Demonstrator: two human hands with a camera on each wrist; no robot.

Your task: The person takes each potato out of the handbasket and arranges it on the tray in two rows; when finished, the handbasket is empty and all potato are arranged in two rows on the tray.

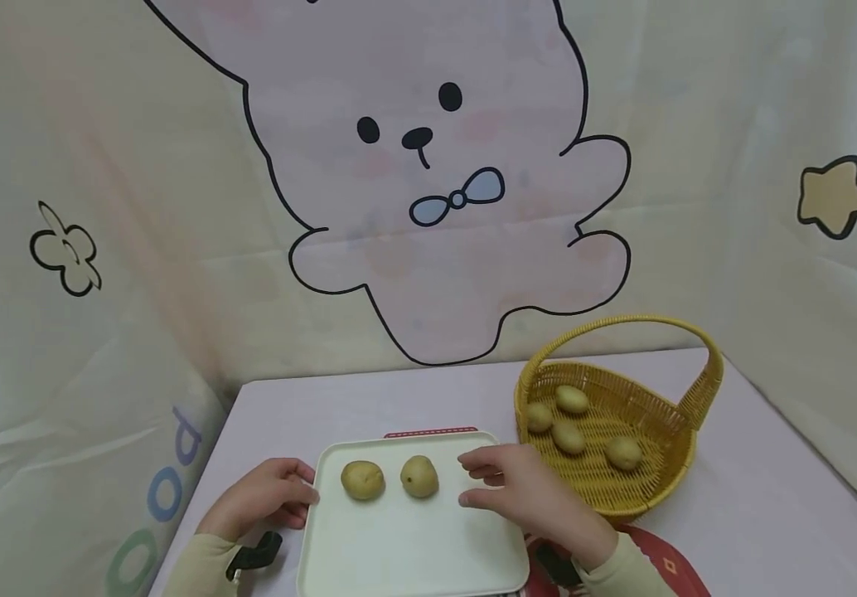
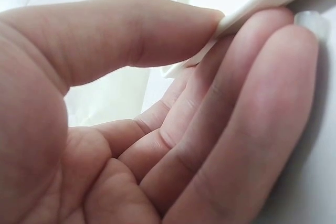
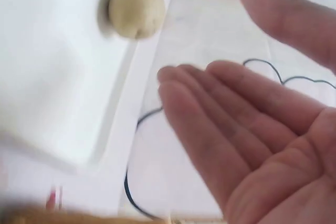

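Two potatoes lie side by side near the far edge of a white tray (image 1: 406,547): an oval potato (image 1: 362,480) on the left and a rounder potato (image 1: 419,477) beside it. My left hand (image 1: 264,497) holds the tray by its left rim. In the left wrist view the thumb (image 2: 173,38) rests on top of the rim, with the fingers (image 2: 262,87) against its underside. Over the tray's right side hovers my right hand (image 1: 525,493), fingers extended, thumb apart and nothing in its grasp. The right wrist view shows its bare palm.
To the right stands a yellow wicker basket (image 1: 667,489) with a tall handle, holding several potatoes (image 1: 568,437). A red patterned mat (image 1: 660,551) shows beneath the tray and by the right wrist. A printed cloth (image 1: 428,274) hangs behind the table (image 1: 287,406).
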